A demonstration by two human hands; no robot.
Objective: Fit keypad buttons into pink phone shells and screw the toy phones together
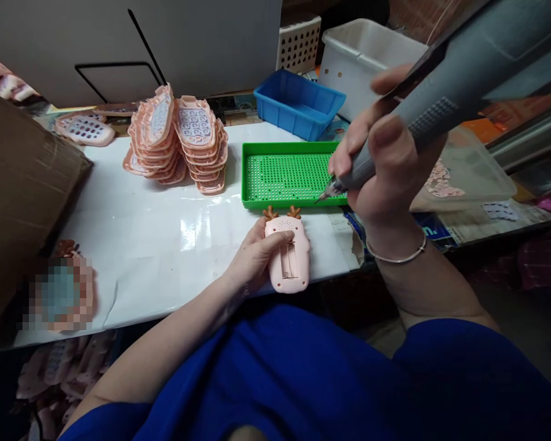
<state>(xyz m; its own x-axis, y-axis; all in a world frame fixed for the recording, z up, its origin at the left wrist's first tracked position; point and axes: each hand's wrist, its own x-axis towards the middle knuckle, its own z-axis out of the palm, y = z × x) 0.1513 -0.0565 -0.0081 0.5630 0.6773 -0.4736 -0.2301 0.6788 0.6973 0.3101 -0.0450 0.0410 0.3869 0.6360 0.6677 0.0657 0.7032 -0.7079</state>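
My left hand (257, 251) grips a pink toy phone (297, 269) with brown antlers at the table's front edge. Its back faces up, showing an uncovered battery compartment, speaker holes and screw holes near the corners; my thumb lies across its upper part. Wrapped round a grey electric screwdriver (445, 92), my right hand (390, 147) holds it slanted above and to the right of the toy. The tip points down-left over the near edge of a green perforated tray (248, 205), apart from the toy phone. Whether a screw sits on the tip is too small to tell.
Two stacks of pink shell halves (202, 128) stand at the back left. Behind the tray are a blue bin (298, 110) and a white tub (371, 43). A clear container (482, 165) holds small pink parts at right. A cardboard box (27, 165) borders the left.
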